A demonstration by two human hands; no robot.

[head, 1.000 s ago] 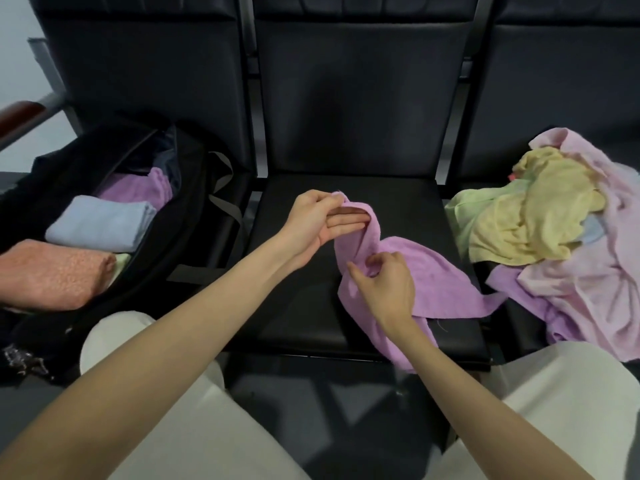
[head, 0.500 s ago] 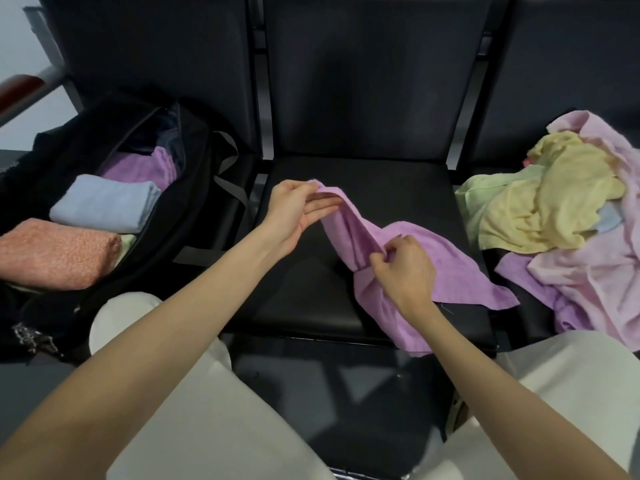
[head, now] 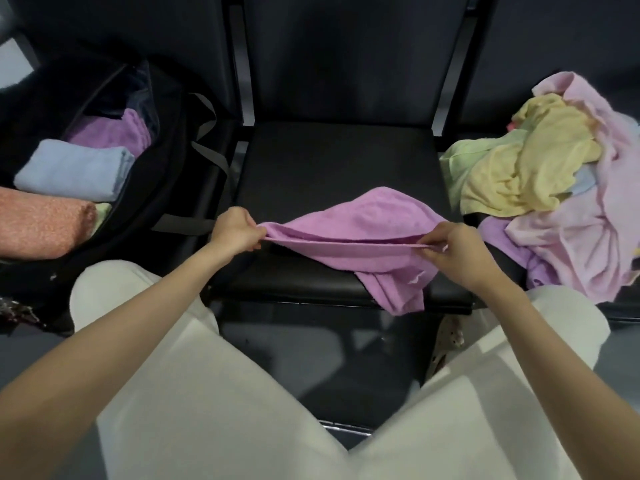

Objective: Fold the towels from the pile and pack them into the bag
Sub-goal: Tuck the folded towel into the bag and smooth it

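Purple towel (head: 360,230): I hold it stretched over the front half of the middle seat (head: 332,157). Near edge pulled taut, long axis running left to right between my hands. The far part bulges up and back in a loose hump; a bunched tail hangs off the seat's front edge, below my right hand. How many layers lie under the taut edge I cannot tell.

My left hand (head: 235,230) pinches the towel's left corner, fingers curled round it; the corner itself is hidden inside the grip. My right hand (head: 453,251) pinches the right end between thumb and fingertips, the other fingers curled, and covers that corner too.

Left seat: open black bag (head: 162,188), its near end cut off by the frame edge. Inside, a folded blue towel (head: 72,171), a folded purple one (head: 114,133) behind it, an orange towel (head: 41,223) partly out of frame. A pale strip beside the orange one is too small to identify.

Right seat: unfolded pile (head: 554,181) of yellow, green, pink, lilac cloth, running out of frame on the right. Towel count not readable.
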